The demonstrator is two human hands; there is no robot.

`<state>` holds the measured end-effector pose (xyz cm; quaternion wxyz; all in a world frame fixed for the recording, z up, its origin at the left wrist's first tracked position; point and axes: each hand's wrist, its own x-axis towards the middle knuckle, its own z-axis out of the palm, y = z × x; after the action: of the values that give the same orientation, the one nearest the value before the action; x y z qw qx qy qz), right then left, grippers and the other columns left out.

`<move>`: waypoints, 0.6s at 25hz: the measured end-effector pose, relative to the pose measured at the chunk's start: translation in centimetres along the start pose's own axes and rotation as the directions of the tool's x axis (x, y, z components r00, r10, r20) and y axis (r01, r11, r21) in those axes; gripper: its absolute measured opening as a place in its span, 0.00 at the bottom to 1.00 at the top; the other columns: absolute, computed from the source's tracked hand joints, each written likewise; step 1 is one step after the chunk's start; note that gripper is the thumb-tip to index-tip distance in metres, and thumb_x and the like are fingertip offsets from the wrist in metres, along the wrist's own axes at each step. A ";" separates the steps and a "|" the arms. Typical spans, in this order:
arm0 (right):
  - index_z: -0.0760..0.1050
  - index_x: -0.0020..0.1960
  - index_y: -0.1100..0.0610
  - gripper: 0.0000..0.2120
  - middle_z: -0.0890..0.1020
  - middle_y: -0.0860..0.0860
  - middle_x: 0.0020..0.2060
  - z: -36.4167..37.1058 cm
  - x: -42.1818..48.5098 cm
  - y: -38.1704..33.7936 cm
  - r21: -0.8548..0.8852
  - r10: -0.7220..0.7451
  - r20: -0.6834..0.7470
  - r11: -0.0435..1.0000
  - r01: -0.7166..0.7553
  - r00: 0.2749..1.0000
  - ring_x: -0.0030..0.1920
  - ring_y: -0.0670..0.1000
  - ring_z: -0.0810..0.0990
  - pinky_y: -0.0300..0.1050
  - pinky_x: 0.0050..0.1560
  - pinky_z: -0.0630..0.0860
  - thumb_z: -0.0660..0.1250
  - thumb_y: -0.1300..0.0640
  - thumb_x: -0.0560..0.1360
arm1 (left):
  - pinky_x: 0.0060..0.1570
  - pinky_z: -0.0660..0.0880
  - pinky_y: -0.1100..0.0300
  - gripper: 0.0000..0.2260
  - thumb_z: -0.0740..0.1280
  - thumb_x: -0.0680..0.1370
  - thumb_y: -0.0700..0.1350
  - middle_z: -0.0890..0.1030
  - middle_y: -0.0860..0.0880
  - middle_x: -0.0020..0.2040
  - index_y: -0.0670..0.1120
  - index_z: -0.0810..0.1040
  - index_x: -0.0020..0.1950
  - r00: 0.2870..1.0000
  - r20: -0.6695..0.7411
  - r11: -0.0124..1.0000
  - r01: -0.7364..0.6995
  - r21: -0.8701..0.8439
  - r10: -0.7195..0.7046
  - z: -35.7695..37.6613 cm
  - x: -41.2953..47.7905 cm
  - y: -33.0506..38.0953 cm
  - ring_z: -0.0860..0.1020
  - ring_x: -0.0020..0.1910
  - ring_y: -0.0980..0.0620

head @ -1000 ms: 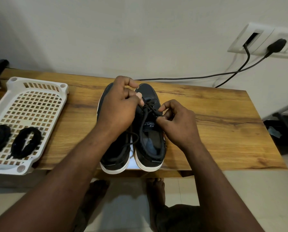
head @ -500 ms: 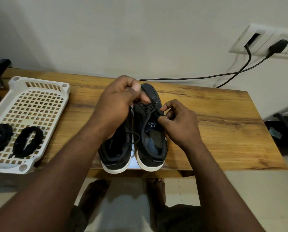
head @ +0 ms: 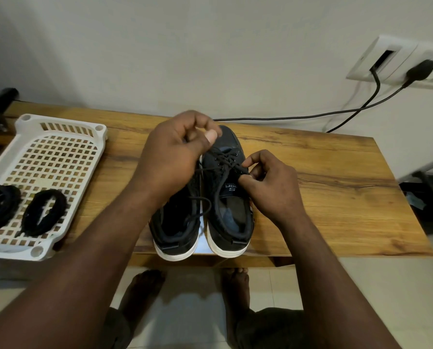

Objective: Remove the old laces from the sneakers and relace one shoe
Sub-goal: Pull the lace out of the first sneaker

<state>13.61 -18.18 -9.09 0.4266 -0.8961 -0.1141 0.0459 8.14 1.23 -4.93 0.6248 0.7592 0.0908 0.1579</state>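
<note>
Work is set out on a wooden table [head: 323, 177], on which a white slotted tray [head: 59, 157] is placed to the left and a pair of dark sneakers [head: 177, 230] is stood side by side in the middle, heels toward the near edge. The right-hand sneaker [head: 235, 222] is being handled, and it is judged that its lace [head: 220, 185] is being worked loose from the eyelets [head: 231, 154]. The left hand [head: 172, 159] is held over the toes with fingers curled and thumb pressed to forefinger; a strand of the lace is apparently pinched there, though the pinch itself is partly hidden. The right hand [head: 273, 187] is curled at the shoe's outer side, a crossing being nipped between thumb and forefinger beside the tongue [head: 231, 189]. Two black bundles of lace [head: 43, 212] are laid in the tray, well apart from the shoes. For the step to be done well, each crossing should be slackened first at the eyelets, and the shoe should be steadied while the strand is drawn through one hole at a time, so that nothing is snagged or jerked.
</note>
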 end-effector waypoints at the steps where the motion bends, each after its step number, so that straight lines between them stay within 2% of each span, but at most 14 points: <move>1: 0.79 0.51 0.46 0.10 0.82 0.49 0.35 0.0 0.0 0.0 0.001 -0.001 0.000 1.000 0.001 1.000 0.37 0.49 0.82 0.59 0.44 0.82 0.73 0.56 0.71 | 0.44 0.79 0.52 0.07 0.68 0.83 0.39 0.71 0.42 0.36 0.49 0.82 0.56 0.998 0.019 0.957 0.055 -0.285 -0.051 0.1 0.0 0.5 0.83 0.41 0.48; 2: 0.79 0.51 0.47 0.10 0.82 0.49 0.35 0.0 0.0 0.0 0.001 -0.001 0.000 1.000 0.001 1.000 0.37 0.49 0.82 0.59 0.44 0.82 0.73 0.56 0.71 | 0.40 0.79 0.53 0.09 0.66 0.83 0.36 0.68 0.44 0.35 0.46 0.80 0.60 0.996 0.036 0.894 0.086 -0.439 -0.079 0.0 0.0 0.8 0.83 0.37 0.48; 3: 0.79 0.51 0.47 0.10 0.82 0.49 0.35 0.0 0.0 0.0 0.001 -0.001 0.000 1.000 0.001 1.000 0.37 0.49 0.82 0.59 0.44 0.82 0.73 0.57 0.71 | 0.35 0.77 0.56 0.09 0.66 0.83 0.36 0.67 0.47 0.34 0.45 0.79 0.62 0.996 0.011 0.895 0.082 -0.439 -0.087 -0.2 0.0 0.8 0.78 0.31 0.51; 4: 0.79 0.51 0.47 0.10 0.82 0.50 0.35 0.0 0.0 0.0 0.000 -0.002 0.000 1.000 0.002 1.000 0.37 0.49 0.82 0.60 0.44 0.82 0.74 0.56 0.71 | 0.34 0.74 0.58 0.09 0.68 0.82 0.38 0.68 0.50 0.33 0.47 0.79 0.62 0.997 -0.030 0.954 0.057 -0.296 -0.069 -0.3 0.1 0.6 0.73 0.29 0.54; 5: 0.79 0.51 0.47 0.10 0.82 0.50 0.35 0.0 0.0 0.0 0.001 -0.004 0.001 1.000 0.004 1.000 0.37 0.49 0.82 0.60 0.44 0.82 0.74 0.56 0.71 | 0.36 0.73 0.58 0.09 0.71 0.81 0.42 0.69 0.54 0.33 0.50 0.80 0.60 0.999 -0.041 0.998 0.021 -0.058 -0.023 -0.4 0.1 0.4 0.71 0.29 0.56; 6: 0.79 0.51 0.47 0.10 0.82 0.50 0.35 0.1 0.0 0.0 0.003 -0.005 0.002 1.000 0.005 1.000 0.37 0.50 0.82 0.60 0.44 0.82 0.74 0.56 0.71 | 0.39 0.71 0.59 0.08 0.74 0.79 0.46 0.71 0.56 0.35 0.54 0.81 0.58 1.000 -0.003 0.978 -0.027 0.206 0.029 -0.2 -0.1 0.2 0.72 0.33 0.57; 7: 0.79 0.51 0.47 0.10 0.82 0.50 0.35 0.0 0.0 0.1 0.004 -0.005 0.002 1.000 0.005 1.000 0.37 0.50 0.82 0.60 0.43 0.82 0.74 0.56 0.71 | 0.41 0.69 0.58 0.09 0.75 0.78 0.52 0.72 0.57 0.38 0.58 0.82 0.57 0.995 0.076 0.892 -0.088 0.444 0.060 0.1 -0.4 0.2 0.73 0.38 0.57; 8: 0.79 0.51 0.47 0.10 0.82 0.50 0.35 0.1 0.1 0.1 0.002 -0.006 0.003 1.000 0.006 1.000 0.37 0.50 0.82 0.60 0.43 0.82 0.74 0.56 0.71 | 0.42 0.67 0.58 0.10 0.74 0.77 0.57 0.71 0.57 0.42 0.60 0.83 0.58 0.985 0.166 0.760 -0.149 0.632 0.055 0.6 -0.7 0.3 0.74 0.43 0.55; 9: 0.79 0.51 0.47 0.10 0.82 0.50 0.35 0.1 0.1 0.1 -0.001 -0.006 0.003 1.000 0.006 1.000 0.37 0.50 0.82 0.60 0.43 0.82 0.74 0.55 0.71 | 0.44 0.67 0.57 0.13 0.72 0.77 0.61 0.70 0.57 0.45 0.62 0.82 0.60 0.973 0.230 0.625 -0.189 0.758 0.015 1.2 -1.0 0.2 0.74 0.47 0.53; 10: 0.79 0.51 0.47 0.10 0.82 0.49 0.35 0.1 0.1 0.2 -0.001 -0.007 0.002 1.000 0.007 1.000 0.37 0.50 0.82 0.60 0.43 0.82 0.74 0.55 0.71 | 0.44 0.66 0.57 0.15 0.71 0.77 0.63 0.68 0.56 0.48 0.62 0.82 0.63 0.967 0.254 0.537 -0.208 0.818 -0.011 1.8 -1.2 0.3 0.74 0.50 0.52; 11: 0.79 0.51 0.47 0.10 0.82 0.49 0.35 0.1 0.1 0.2 0.004 -0.007 0.001 1.000 0.007 1.000 0.37 0.50 0.82 0.60 0.43 0.82 0.74 0.55 0.71 | 0.44 0.66 0.57 0.15 0.71 0.78 0.63 0.67 0.56 0.49 0.62 0.82 0.63 0.966 0.256 0.496 -0.215 0.841 -0.017 2.1 -1.3 0.5 0.72 0.50 0.52; 12: 0.79 0.51 0.47 0.10 0.82 0.50 0.35 0.1 0.1 0.3 0.010 -0.007 0.001 1.000 0.007 1.000 0.37 0.50 0.83 0.60 0.43 0.82 0.74 0.56 0.71 | 0.43 0.65 0.58 0.13 0.72 0.78 0.61 0.67 0.56 0.50 0.61 0.83 0.61 0.968 0.251 0.514 -0.213 0.831 -0.005 2.4 -1.4 0.6 0.71 0.49 0.53; 15: 0.78 0.51 0.46 0.10 0.83 0.50 0.36 0.0 0.0 0.4 0.032 -0.005 0.011 0.999 0.005 1.000 0.37 0.52 0.83 0.62 0.43 0.83 0.73 0.56 0.72 | 0.40 0.64 0.64 0.03 0.73 0.80 0.50 0.69 0.55 0.52 0.53 0.82 0.51 0.985 0.160 0.711 -0.161 0.685 0.069 2.2 -1.1 -0.2 0.72 0.49 0.55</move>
<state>13.71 -18.40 -9.39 0.4405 -0.8885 -0.1180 0.0515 7.87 -1.12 -5.64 0.2874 0.9504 0.0575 0.1040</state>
